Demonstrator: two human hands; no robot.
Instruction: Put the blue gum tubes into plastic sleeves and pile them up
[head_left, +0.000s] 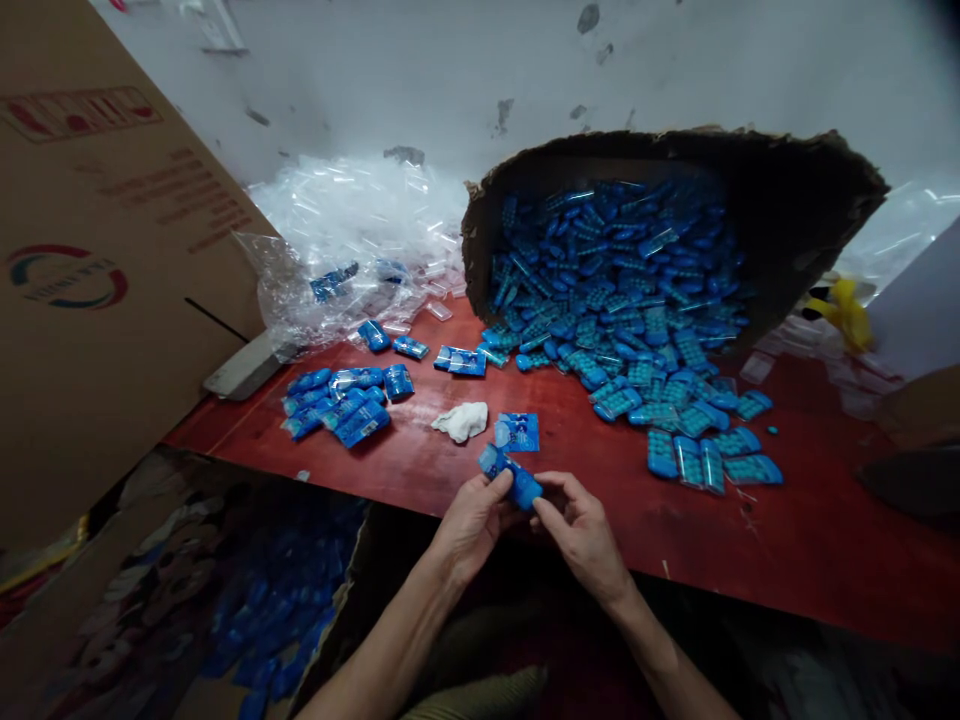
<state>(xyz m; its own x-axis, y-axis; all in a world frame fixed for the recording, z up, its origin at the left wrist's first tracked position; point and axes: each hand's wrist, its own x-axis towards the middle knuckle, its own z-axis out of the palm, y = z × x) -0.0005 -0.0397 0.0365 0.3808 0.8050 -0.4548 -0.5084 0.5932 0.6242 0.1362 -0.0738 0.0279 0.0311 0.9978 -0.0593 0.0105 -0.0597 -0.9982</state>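
At the table's front edge, a small blue case with a printed sleeve is between my two hands. My left hand grips its left side, thumb on top. The fingers of my right hand pinch its lower right end. Just beyond lies a flat blue printed sleeve, and left of that a crumpled white cloth or tissue. To the left, several sleeved blue cases form a pile. Unsleeved clear-and-blue cases holding turquoise pellets are spread on the right.
A torn-edged cardboard box lies on its side, spilling blue cases onto the red table. Clear plastic pieces heap against the wall. A large carton stands at left. Below the table, an open box holds blue cases.
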